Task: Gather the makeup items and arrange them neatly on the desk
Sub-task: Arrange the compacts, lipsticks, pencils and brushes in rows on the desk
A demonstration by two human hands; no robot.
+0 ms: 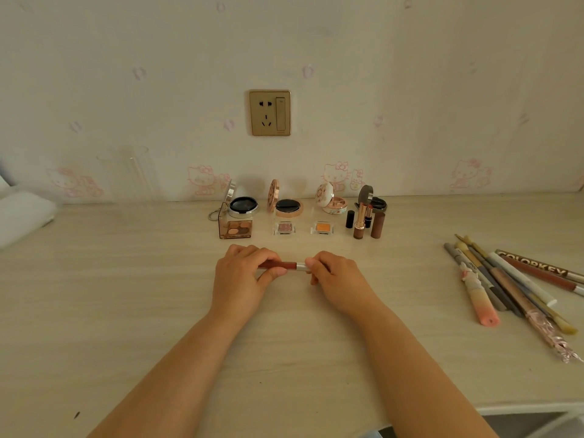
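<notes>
Both hands grip one lip gloss tube (289, 266) above the middle of the desk (126, 295): the left hand (243, 273) pinches its reddish body, the right hand (338, 276) its silver end. Near the back edge stand four open compacts (243, 206), three small palettes (235, 229) and four lipsticks (360, 221). Brushes and pencils (505, 286) lie piled toward the right edge.

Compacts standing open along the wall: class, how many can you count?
4, in a row by the wall: silver, rose-gold, floral white, and dark grey, partly hidden behind the lipsticks.
</notes>
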